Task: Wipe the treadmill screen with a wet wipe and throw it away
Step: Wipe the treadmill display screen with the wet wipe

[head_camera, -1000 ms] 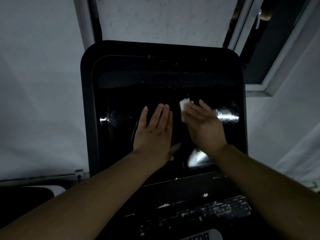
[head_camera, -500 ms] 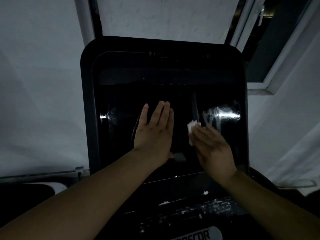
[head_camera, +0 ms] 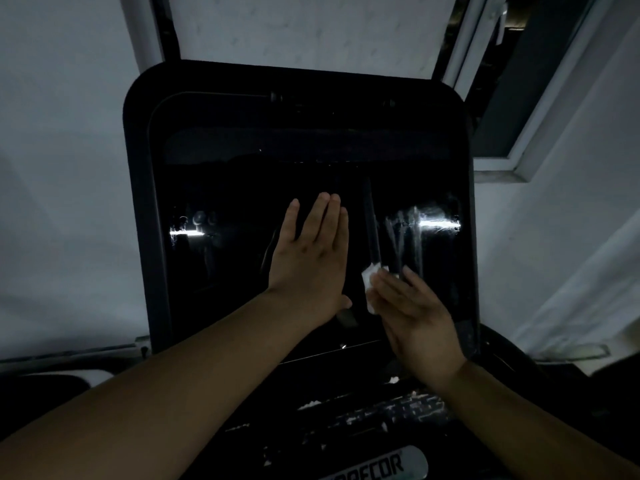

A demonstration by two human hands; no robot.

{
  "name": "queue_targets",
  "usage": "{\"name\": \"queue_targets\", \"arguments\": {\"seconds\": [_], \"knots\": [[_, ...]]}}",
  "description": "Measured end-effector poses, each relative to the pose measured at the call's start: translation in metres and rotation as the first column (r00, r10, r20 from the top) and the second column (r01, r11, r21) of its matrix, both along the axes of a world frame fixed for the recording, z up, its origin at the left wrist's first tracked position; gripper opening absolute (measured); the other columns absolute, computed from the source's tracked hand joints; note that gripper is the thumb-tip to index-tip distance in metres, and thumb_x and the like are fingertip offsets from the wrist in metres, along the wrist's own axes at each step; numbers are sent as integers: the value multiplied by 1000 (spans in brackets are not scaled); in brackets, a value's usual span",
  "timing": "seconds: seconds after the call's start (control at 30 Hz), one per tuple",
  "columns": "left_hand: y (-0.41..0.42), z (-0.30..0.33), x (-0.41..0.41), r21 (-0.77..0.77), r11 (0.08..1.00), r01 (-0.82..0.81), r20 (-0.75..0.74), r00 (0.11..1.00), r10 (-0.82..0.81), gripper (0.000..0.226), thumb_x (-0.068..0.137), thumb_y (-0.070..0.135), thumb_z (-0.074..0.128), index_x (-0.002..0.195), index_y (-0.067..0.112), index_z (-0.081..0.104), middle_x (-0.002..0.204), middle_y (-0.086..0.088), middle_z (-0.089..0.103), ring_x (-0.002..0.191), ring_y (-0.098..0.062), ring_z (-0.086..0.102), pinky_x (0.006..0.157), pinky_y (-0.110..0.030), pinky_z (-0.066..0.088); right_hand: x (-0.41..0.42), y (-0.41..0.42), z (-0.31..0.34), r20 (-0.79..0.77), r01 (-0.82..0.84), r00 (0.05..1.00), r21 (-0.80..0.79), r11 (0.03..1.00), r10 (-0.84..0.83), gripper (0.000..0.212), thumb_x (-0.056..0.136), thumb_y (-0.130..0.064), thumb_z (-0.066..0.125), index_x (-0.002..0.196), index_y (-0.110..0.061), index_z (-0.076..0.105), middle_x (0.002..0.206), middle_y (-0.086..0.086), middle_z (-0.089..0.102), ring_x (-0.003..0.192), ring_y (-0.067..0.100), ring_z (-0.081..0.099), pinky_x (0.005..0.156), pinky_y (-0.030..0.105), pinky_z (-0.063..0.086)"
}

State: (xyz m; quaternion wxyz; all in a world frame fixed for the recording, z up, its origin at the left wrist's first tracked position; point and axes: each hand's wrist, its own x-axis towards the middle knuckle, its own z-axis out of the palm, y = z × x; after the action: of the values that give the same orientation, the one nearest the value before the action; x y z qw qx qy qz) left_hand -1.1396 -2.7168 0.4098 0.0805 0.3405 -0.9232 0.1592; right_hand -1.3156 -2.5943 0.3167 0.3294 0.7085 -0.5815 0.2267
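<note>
Head view: treadmill screen (head_camera: 242,188) fills the frame, left hand (head_camera: 308,258) flat on it, fingers straight. Right hand (head_camera: 412,313) presses the wet wipe (head_camera: 370,282) low on the glass; overlapping strokes would likely clear the streaks (head_camera: 405,233).

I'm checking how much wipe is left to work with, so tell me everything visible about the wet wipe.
The wet wipe is a small, white, crumpled wad. Only its left edge shows, poking out beside the fingers of the right hand, which press it flat against the lower right of the dark treadmill screen. Wet streaks run up the glass above it.
</note>
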Motion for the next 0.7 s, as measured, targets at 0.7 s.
{"name": "queue_targets", "arguments": {"seconds": [0.7], "knots": [[1,0,-5,32,999,-18,26,1000,17,132,82,75,59,154,2,-24,162,-20,-33,150,-32,-33,120,-59,-14,-17,-22,29,10,110,994,-19,994,-110,29,90,-5,58,114,2,73,128,19,67,123,32,63,115,47,39]]}}
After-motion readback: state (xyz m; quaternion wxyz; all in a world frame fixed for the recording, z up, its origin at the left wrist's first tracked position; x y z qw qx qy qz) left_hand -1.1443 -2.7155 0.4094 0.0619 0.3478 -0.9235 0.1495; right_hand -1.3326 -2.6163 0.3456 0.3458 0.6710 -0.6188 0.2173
